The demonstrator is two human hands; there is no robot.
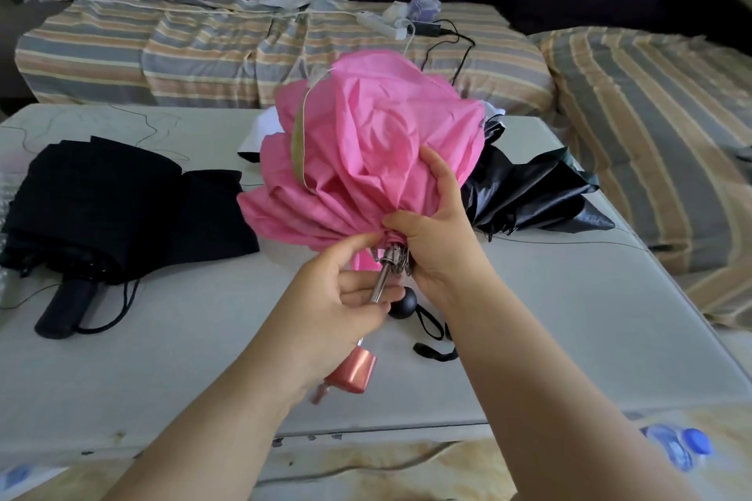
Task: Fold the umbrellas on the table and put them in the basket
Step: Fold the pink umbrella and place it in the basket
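Half the black umbrella point(529, 191) hides behind pink umbrella point(366, 150)

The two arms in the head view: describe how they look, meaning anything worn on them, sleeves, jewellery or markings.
Both forearms are bare as far as the frame shows; no sleeve comes into view. The left hand and the right hand wear no gloves. No ring, watch or bracelet shows on the visible sides. No markings can be made out.

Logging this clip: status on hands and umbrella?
Left hand grips metal shaft; right hand gathers pink fabric umbrella. Canopy loose, unfolded. No basket in view.
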